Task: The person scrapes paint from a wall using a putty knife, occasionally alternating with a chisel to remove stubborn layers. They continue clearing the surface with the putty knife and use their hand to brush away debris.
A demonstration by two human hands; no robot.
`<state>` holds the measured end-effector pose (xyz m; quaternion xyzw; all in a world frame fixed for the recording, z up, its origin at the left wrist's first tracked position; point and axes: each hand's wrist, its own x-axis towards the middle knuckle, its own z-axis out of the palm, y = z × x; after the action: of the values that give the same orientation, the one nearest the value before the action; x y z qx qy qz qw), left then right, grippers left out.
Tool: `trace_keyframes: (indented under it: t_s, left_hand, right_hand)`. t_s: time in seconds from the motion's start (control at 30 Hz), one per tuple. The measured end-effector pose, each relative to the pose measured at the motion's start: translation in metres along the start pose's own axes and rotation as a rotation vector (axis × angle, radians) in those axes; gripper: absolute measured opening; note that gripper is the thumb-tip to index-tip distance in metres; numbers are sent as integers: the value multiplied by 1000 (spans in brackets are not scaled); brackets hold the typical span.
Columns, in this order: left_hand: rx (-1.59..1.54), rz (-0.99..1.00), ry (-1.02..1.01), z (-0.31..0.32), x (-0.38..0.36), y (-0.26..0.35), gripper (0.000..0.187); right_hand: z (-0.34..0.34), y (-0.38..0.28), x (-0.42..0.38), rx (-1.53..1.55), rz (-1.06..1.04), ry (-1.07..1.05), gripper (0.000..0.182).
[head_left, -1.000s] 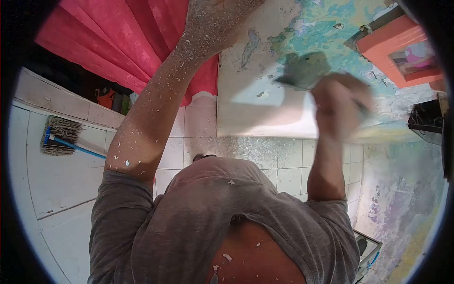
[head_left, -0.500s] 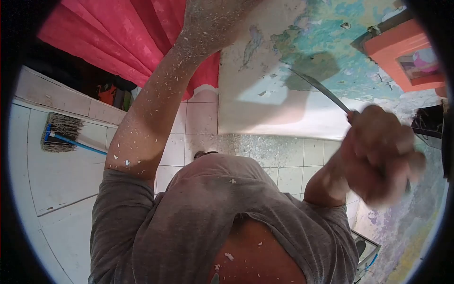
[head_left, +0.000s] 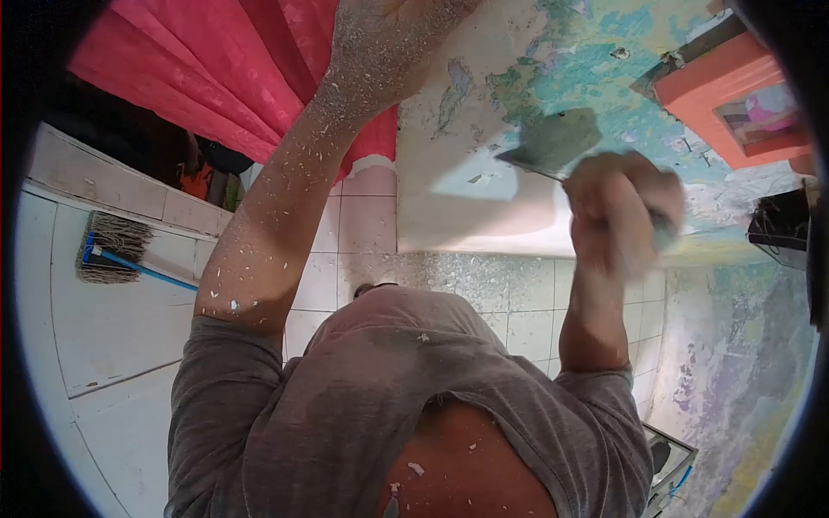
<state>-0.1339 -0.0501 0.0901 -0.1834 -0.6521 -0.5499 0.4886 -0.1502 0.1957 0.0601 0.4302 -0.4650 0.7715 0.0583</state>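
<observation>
My right hand [head_left: 623,211], smeared by motion, is closed round the handle of a thin metal blade tool [head_left: 534,167]. The blade points left, close to the wall [head_left: 484,95], which shows peeling white, green and turquoise paint. Whether the tip touches the wall cannot be made out. My left hand [head_left: 401,26] reaches up beside the pink curtain at the top edge, dusted with pale flakes. Its fingers are mostly cut off by the frame, and part of it seems to lie against the wall.
A pink curtain [head_left: 216,69] hangs at upper left. A mop or broom head [head_left: 112,246] with a blue handle is at far left. An orange frame [head_left: 721,99] is on the wall at upper right. Flakes litter the tiled floor [head_left: 466,281].
My right hand has moved left and up toward the wall, and the blade tool has swung with it to a flatter angle. My left arm is nearly still.
</observation>
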Motion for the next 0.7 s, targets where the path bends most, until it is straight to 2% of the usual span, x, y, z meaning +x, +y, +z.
trace_keyframes:
  t_s: [0.03,0.1,0.17,0.2,0.23,0.3,0.37,0.4,0.43,0.5,0.53,0.57,0.63,0.7]
  left_hand:
    - [4,-5,1,1,-2,8,80]
    - [8,-186,46,9,-6,33,81]
    - [-20,-206,58,10,-8,34,81]
    - [-54,-227,73,11,-9,34,80]
    - [-60,-222,67,11,-11,32,80]
    - [-125,-118,54,7,-12,26,79]
    - [-124,-141,96,10,-8,21,78]
    - [-125,-166,142,12,-7,18,76]
    - [-131,-167,135,10,-8,16,76]
    - [-121,-133,72,1,-11,11,72]
    - [-127,-126,66,4,-12,9,72]
    - [-155,-95,41,4,-11,7,71]
    - [-152,-55,37,4,-6,7,70]
    - [-201,-196,148,9,-10,16,71]
  right_hand:
    - [5,-18,-1,-103,-158,-20,20]
    - [6,-45,0,-113,-180,-56,18]
    - [0,-49,4,-614,-298,-162,18]
    - [14,-17,7,19,-177,-15,18]
    - [5,-5,17,44,-78,-97,18]
    - [0,-14,11,22,-79,-48,18]
    - [2,-51,18,-14,-278,-198,18]
    - [8,-61,21,288,-301,-217,19]
    - [1,-35,18,282,-304,-211,19]
    - [-18,38,12,-301,-533,109,22]
    - [1,10,7,91,195,101,21]
    - [-2,15,5,-53,135,122,20]
    - [-6,-11,5,-281,-217,22,19]
    - [-4,3,8,-256,-153,-12,19]
